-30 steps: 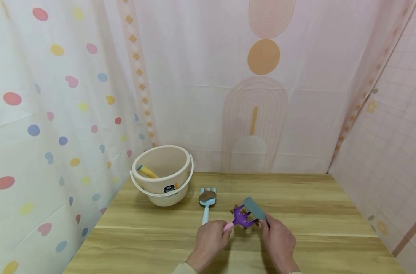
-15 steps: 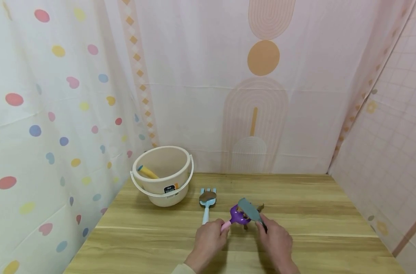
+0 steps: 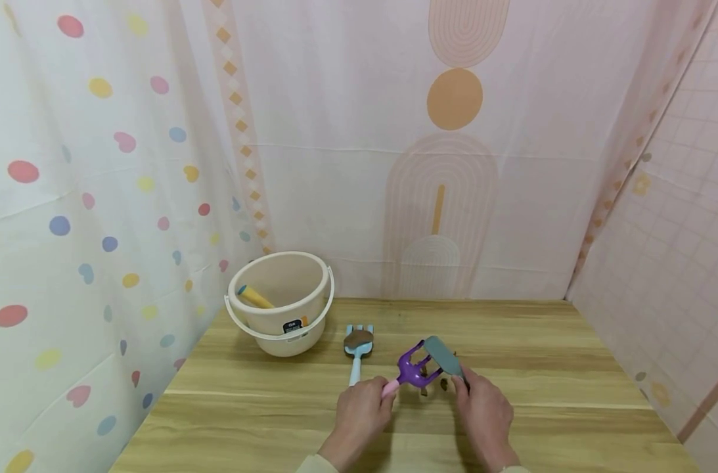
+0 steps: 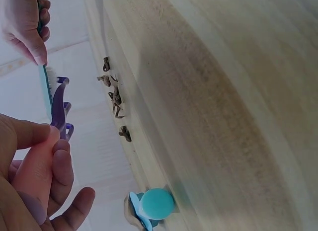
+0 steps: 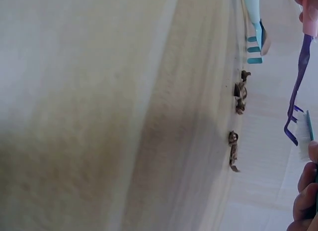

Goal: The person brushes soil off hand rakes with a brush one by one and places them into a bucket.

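My left hand [image 3: 362, 412] grips the pink handle [image 4: 36, 171] of a small hand rake, whose purple pronged head [image 3: 413, 372] is raised above the table. In my right hand [image 3: 484, 414] is a brush [image 3: 443, 355] with a grey-green back; the right wrist view shows its white bristles [image 5: 303, 134] against the prongs. Beneath the two tools lie several curled brown scraps [image 4: 115, 94], like dried leaves, on the wood surface. Left of the purple rake rests a light blue hand rake [image 3: 356, 361] with a brown patch [image 3: 359, 338] on its head.
A cream bucket [image 3: 276, 322] with a white handle stands at the back left of the wood-patterned table [image 3: 548, 368]. From inside it a yellow handle [image 3: 255, 297] leans on the wall. Patterned curtains [image 3: 335, 197] hang behind and at both sides.
The brush swept left over the purple head, then came back right to the prong tips. The rake head turned slightly. Brown scraps show in different spots around it; the blue rake stayed put.
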A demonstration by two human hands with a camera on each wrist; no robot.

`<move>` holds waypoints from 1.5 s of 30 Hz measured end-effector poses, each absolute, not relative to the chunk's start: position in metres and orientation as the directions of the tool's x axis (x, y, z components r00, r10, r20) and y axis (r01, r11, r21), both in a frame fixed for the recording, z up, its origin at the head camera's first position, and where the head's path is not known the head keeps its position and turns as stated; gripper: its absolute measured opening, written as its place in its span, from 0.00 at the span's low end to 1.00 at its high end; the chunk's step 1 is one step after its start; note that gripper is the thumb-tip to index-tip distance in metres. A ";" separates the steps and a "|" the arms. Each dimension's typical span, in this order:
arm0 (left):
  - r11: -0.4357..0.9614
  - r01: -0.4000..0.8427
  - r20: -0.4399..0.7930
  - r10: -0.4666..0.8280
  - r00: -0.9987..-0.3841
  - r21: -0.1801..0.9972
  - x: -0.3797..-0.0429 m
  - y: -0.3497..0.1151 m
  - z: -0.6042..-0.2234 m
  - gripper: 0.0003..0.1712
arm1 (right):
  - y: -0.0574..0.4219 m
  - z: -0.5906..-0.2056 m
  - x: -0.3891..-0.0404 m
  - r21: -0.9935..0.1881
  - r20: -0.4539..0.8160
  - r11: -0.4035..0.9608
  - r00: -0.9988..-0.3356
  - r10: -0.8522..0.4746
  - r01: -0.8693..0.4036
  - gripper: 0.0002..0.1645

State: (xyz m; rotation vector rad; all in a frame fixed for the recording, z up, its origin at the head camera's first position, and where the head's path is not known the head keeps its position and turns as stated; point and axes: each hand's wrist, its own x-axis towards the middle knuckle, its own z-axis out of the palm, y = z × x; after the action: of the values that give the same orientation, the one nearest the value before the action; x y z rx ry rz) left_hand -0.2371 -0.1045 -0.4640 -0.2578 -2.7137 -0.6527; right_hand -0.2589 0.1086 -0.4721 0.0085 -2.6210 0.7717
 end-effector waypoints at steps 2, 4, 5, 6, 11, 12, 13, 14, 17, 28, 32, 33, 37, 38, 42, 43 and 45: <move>0.878 0.249 0.361 0.095 -0.928 0.409 -0.237 -0.105 -0.464 0.07 | 0.110 -0.471 -0.260 -0.522 0.395 0.844 -0.912 0.113 -0.122 0.21; 0.876 0.251 0.362 0.096 -0.927 0.411 -0.238 -0.105 -0.463 0.07 | 0.111 -0.470 -0.261 -0.528 0.405 0.839 -0.907 0.113 -0.130 0.20; 0.876 0.253 0.362 0.098 -0.927 0.411 -0.238 -0.105 -0.463 0.07 | 0.112 -0.470 -0.261 -0.529 0.413 0.838 -0.903 0.119 -0.132 0.20; 0.875 0.253 0.361 0.098 -0.928 0.412 -0.238 -0.105 -0.463 0.07 | 0.113 -0.469 -0.262 -0.536 0.417 0.834 -0.900 0.126 -0.131 0.20; 0.879 0.230 0.360 0.073 -0.930 0.418 -0.239 -0.106 -0.461 0.07 | 0.119 -0.464 -0.264 -0.563 0.449 0.816 -0.878 0.167 -0.133 0.19; 0.880 0.224 0.358 0.067 -0.931 0.419 -0.240 -0.106 -0.461 0.07 | 0.119 -0.463 -0.264 -0.570 0.453 0.810 -0.875 0.169 -0.138 0.19; 0.879 0.219 0.355 0.062 -0.933 0.423 -0.240 -0.107 -0.460 0.07 | 0.118 -0.462 -0.264 -0.574 0.460 0.804 -0.873 0.163 -0.152 0.20; 0.879 0.218 0.356 0.060 -0.933 0.424 -0.241 -0.107 -0.459 0.07 | 0.116 -0.461 -0.264 -0.582 0.456 0.795 -0.878 0.146 -0.170 0.20; 0.874 0.222 0.354 0.062 -0.933 0.432 -0.243 -0.108 -0.457 0.08 | 0.110 -0.459 -0.263 -0.592 0.424 0.771 -0.904 0.049 -0.236 0.21; 0.852 0.207 0.376 0.013 -0.927 0.481 -0.249 -0.114 -0.444 0.10 | 0.104 -0.457 -0.262 -0.498 0.434 0.838 -0.901 0.018 -0.223 0.20; 0.839 0.200 0.358 0.007 -0.934 0.506 -0.249 -0.116 -0.442 0.12 | 0.105 -0.455 -0.263 -0.502 0.414 0.843 -0.909 0.036 -0.196 0.21; 0.835 0.199 0.356 0.005 -0.935 0.513 -0.249 -0.116 -0.442 0.12 | 0.106 -0.455 -0.263 -0.505 0.408 0.841 -0.912 0.036 -0.192 0.22; 0.827 0.200 0.361 -0.004 -0.932 0.525 -0.247 -0.118 -0.440 0.12 | 0.106 -0.454 -0.264 -0.495 0.417 0.848 -0.908 0.041 -0.189 0.22; 0.827 0.201 0.365 -0.005 -0.931 0.525 -0.247 -0.118 -0.440 0.12 | 0.106 -0.454 -0.264 -0.491 0.427 0.849 -0.903 0.041 -0.193 0.22; 0.824 0.208 0.383 -0.012 -0.924 0.527 -0.247 -0.119 -0.440 0.10 | 0.107 -0.453 -0.263 -0.489 0.460 0.846 -0.887 0.044 -0.212 0.21; 0.821 0.208 0.383 -0.014 -0.924 0.531 -0.247 -0.119 -0.440 0.10 | 0.107 -0.452 -0.263 -0.491 0.464 0.844 -0.884 0.044 -0.216 0.21; 0.821 0.210 0.388 -0.015 -0.921 0.530 -0.247 -0.120 -0.440 0.11 | 0.109 -0.452 -0.264 -0.493 0.470 0.843 -0.881 0.052 -0.213 0.21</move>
State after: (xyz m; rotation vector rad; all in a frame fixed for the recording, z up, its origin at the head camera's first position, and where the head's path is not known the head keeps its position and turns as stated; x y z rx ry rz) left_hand -0.2469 -0.1197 -0.4404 -0.1463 -2.6256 -0.8264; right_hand -0.2635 0.1090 -0.4522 0.1191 -2.5449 0.7568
